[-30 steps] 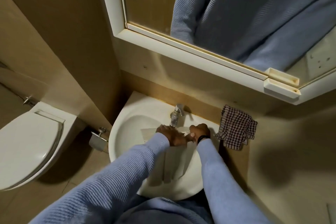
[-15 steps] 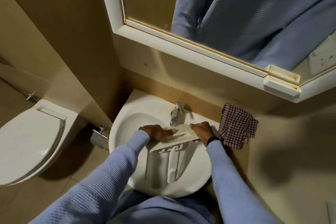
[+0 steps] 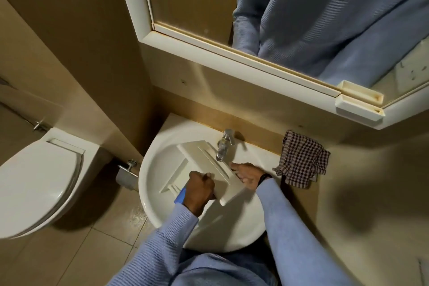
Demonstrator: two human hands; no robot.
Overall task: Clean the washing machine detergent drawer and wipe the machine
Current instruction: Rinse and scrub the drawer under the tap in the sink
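Note:
The white detergent drawer (image 3: 204, 158) lies tilted in the sink basin (image 3: 151, 193), its front panel running diagonally from under the tap (image 3: 224, 144) toward the near right. My left hand (image 3: 199, 189) is curled in a fist around the drawer's body at its near end. A small blue piece (image 3: 180, 195) shows beside that hand; I cannot tell what it is. My right hand (image 3: 247, 174) holds the right end of the front panel. A checked cloth (image 3: 301, 161) lies on the counter to the right of the sink.
A toilet (image 3: 39, 181) with its lid down stands at the left, with a paper holder (image 3: 126, 173) between it and the sink. A white-framed mirror cabinet (image 3: 232, 53) hangs above the sink. The floor is tiled.
The drawer has been turned in the basin from lying across it to lying diagonally. My left hand has moved from the panel's left end to the drawer's body and closed round it.

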